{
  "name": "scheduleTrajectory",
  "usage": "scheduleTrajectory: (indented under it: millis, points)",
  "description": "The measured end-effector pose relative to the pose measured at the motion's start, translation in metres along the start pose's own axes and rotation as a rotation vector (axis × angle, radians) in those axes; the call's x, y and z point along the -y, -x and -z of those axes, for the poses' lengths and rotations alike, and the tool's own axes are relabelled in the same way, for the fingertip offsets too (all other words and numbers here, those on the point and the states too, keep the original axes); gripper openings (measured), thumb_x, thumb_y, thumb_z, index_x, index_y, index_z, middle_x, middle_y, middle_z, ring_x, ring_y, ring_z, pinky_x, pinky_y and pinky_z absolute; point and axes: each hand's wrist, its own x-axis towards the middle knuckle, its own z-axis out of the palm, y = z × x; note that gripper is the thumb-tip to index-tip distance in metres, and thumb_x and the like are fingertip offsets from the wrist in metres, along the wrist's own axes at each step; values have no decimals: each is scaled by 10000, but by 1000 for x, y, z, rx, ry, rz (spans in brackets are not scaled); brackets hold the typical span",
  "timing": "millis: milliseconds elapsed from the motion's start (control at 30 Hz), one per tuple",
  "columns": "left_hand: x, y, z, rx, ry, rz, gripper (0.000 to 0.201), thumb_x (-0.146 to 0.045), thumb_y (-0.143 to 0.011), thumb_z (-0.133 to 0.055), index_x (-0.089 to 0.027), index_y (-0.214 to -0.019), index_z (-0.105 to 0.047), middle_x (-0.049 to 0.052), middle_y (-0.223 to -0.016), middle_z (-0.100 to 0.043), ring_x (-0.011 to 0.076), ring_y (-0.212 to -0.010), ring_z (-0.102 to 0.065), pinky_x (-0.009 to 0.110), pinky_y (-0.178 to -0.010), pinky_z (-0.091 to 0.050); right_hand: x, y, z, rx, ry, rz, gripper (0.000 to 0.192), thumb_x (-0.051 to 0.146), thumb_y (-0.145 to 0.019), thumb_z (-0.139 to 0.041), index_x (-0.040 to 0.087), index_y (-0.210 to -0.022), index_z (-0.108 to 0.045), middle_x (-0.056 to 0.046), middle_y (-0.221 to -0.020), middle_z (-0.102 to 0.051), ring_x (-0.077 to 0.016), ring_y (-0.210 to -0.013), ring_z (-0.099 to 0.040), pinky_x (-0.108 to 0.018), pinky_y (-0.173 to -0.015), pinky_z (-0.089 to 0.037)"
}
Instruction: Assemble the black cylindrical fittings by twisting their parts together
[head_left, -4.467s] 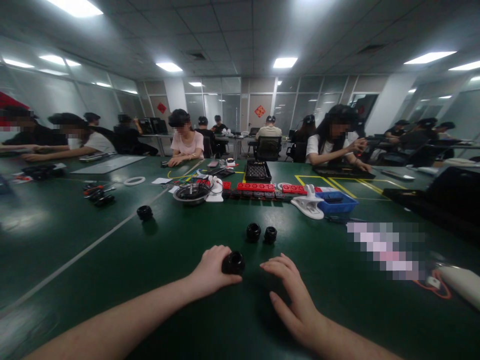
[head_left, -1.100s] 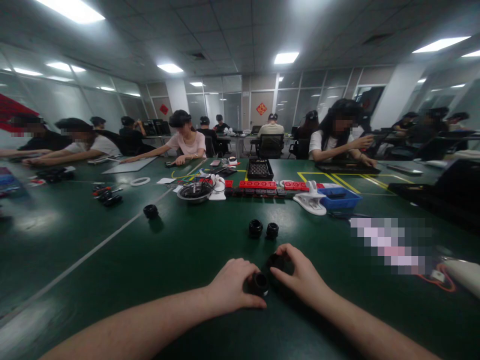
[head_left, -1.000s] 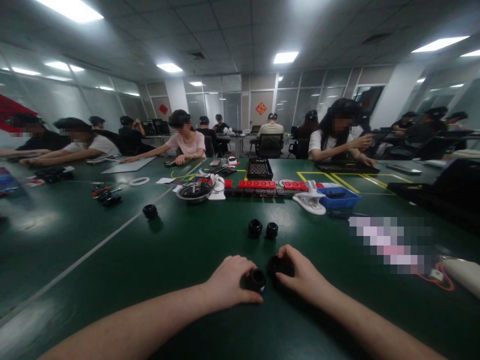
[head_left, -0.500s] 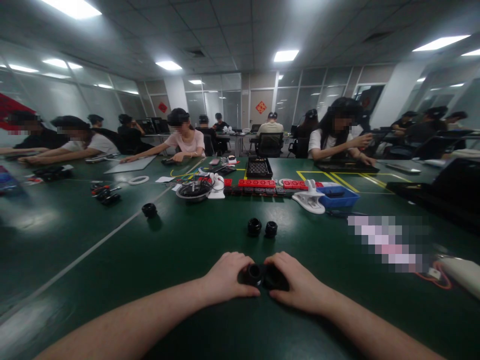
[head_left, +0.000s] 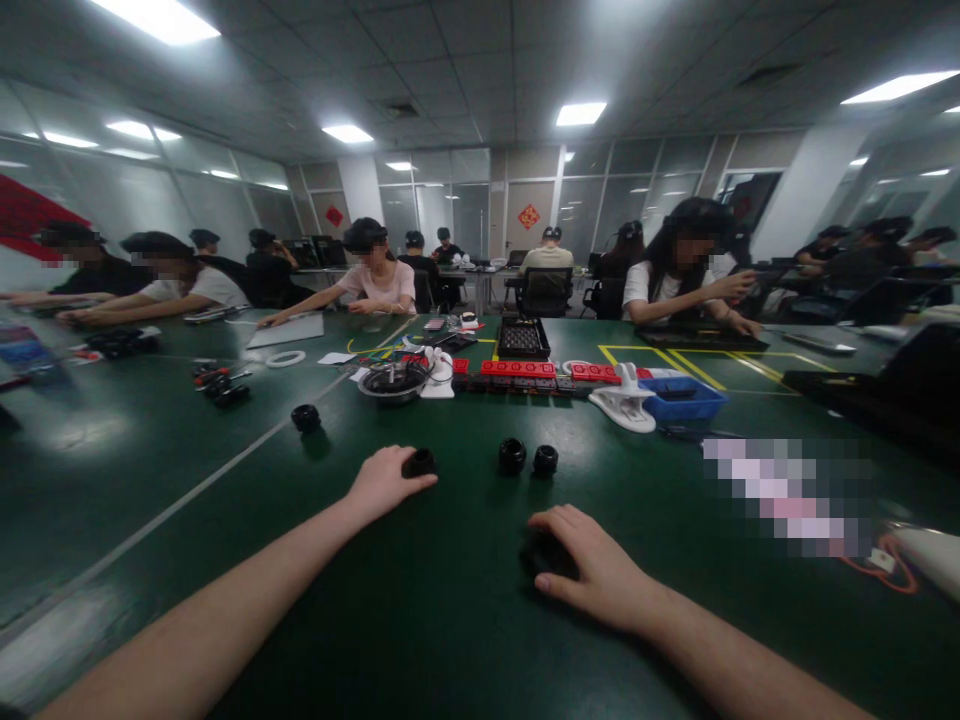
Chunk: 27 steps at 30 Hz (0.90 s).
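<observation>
My left hand (head_left: 390,483) is out on the green table (head_left: 420,620), its thumb and fingers closed around a short black hollow fitting (head_left: 421,461). My right hand (head_left: 589,570) is nearer to me, with fingers and thumb curled round a black rounded piece (head_left: 546,553); its exact kind is too dark to make out. Between and beyond the hands stand two more black hollow fittings, a left one (head_left: 512,456) and a slightly smaller right one (head_left: 545,460). Another similar black fitting (head_left: 305,418) sits alone farther left.
Across the table lie a row of red blocks (head_left: 517,367), a white clamp (head_left: 624,408), a blue bin (head_left: 682,398), a bowl of dark parts (head_left: 391,383) and a black tray (head_left: 523,338). Tools (head_left: 221,383) lie left. Co-workers sit opposite, one in pink (head_left: 379,285).
My left hand has moved away from the right hand, forward and to the left, carrying the black hollow fitting. My right hand stays in place on the black rounded piece. The view has shifted slightly.
</observation>
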Motion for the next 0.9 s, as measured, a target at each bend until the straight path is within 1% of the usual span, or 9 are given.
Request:
scheduleTrajectory:
  millis: [100,200,267,367,533,667,800,867,900]
  points:
    - [37,-27,12,-58,-38,159,574,-651,-646,-498,-186,-973,-582,117,-1003,-592,299,-942,-543,339,-749,-426,0,0,0,3,-5,-5,428,404,-721,-600,201,-1085,-500,-75,-1008,-563,-232,-934,-513,-392,-833,-407]
    - [69,-43,23,-98,-58,326,639,-656,-677,-450,-166,-1080,-522,146,-1018,-593,321,-949,-549,360,-738,-436,-1,0,-1,6,7,4,425,398,-726,-597,196,-1089,-502,-76,-1006,-560,-231,-933,-509,-386,-827,-410]
    - [85,-49,29,-116,-64,416,688,-660,-687,-432,-149,-1145,-474,167,-1057,-578,331,-976,-541,371,-744,-439,-2,0,-2,10,15,8,424,394,-728,-597,194,-1090,-504,-75,-1002,-557,-229,-929,-506,-383,-822,-411]
    - [98,-52,33,-137,-73,491,707,-676,-679,-423,-153,-1153,-469,183,-1103,-555,344,-1000,-529,392,-747,-443,-2,0,-2,12,13,14,415,395,-734,-591,199,-1089,-504,-72,-1001,-556,-227,-924,-506,-383,-821,-412]
    - [101,-55,35,-165,-85,526,639,-675,-676,-426,-189,-1083,-510,158,-1067,-580,338,-977,-544,402,-730,-453,-2,0,-2,10,3,15,418,401,-742,-580,197,-1098,-502,-77,-1007,-555,-228,-930,-506,-386,-834,-405]
    - [95,-53,34,-185,-101,528,659,-681,-637,-473,-156,-1033,-511,171,-1020,-591,340,-938,-560,403,-717,-456,-1,1,-2,16,7,8,423,404,-743,-577,195,-1103,-502,-78,-1017,-555,-229,-936,-501,-382,-831,-404]
    - [82,-40,32,-225,-129,552,825,-738,-624,-418,-51,-1081,-429,224,-952,-585,360,-860,-577,420,-669,-454,-1,0,0,28,11,0,444,407,-740,-579,172,-1108,-501,-81,-1034,-552,-224,-957,-495,-372,-859,-388]
    - [69,-28,31,-245,-157,523,805,-736,-648,-386,-50,-1068,-421,195,-862,-600,340,-774,-593,400,-608,-452,-1,0,-1,29,8,-5,443,404,-746,-572,167,-1113,-496,-83,-1035,-551,-224,-963,-494,-373,-869,-383]
    - [61,-22,30,-260,-186,463,753,-721,-663,-389,-71,-1040,-435,159,-801,-605,316,-713,-596,373,-564,-445,-2,0,-1,26,3,-10,444,401,-751,-566,167,-1120,-489,-84,-1035,-550,-224,-964,-494,-374,-869,-383]
